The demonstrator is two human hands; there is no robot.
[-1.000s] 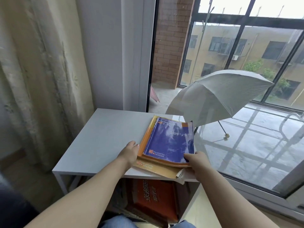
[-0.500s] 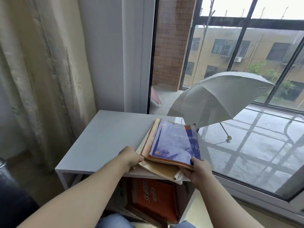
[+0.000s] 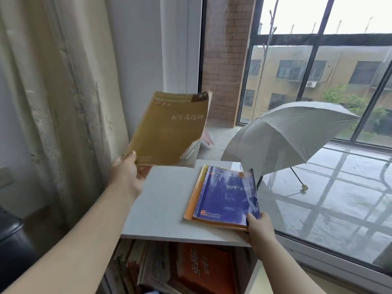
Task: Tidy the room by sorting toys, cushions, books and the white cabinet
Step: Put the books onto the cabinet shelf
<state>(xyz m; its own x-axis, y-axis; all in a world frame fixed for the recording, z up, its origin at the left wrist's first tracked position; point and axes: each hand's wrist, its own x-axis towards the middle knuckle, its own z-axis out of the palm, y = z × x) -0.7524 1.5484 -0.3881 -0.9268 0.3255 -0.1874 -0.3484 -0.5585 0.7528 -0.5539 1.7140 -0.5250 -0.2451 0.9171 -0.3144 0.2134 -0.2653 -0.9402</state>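
My left hand [image 3: 127, 177] grips the lower corner of a worn tan book [image 3: 169, 128] and holds it tilted in the air above the left part of the white cabinet [image 3: 161, 206]. A blue book [image 3: 229, 198] lies on an orange book [image 3: 192, 200] at the right of the cabinet top. My right hand [image 3: 258, 228] pinches the near right corner of this small stack, thumb on the blue cover. Under the top, the cabinet's open shelf holds an orange-red book [image 3: 207, 270] and several other books and papers [image 3: 135, 264].
A cream curtain [image 3: 53, 102] hangs at the left beside the wall. A large window [image 3: 318, 102] is right of the cabinet, with an open grey umbrella [image 3: 286, 132] outside on the wet balcony. A dark seat edge [image 3: 12, 240] is at the lower left.
My left hand has pulled the tan book out from under the stack and lifted it up and to the left. The blue and orange books stay on the cabinet, held by my right hand.
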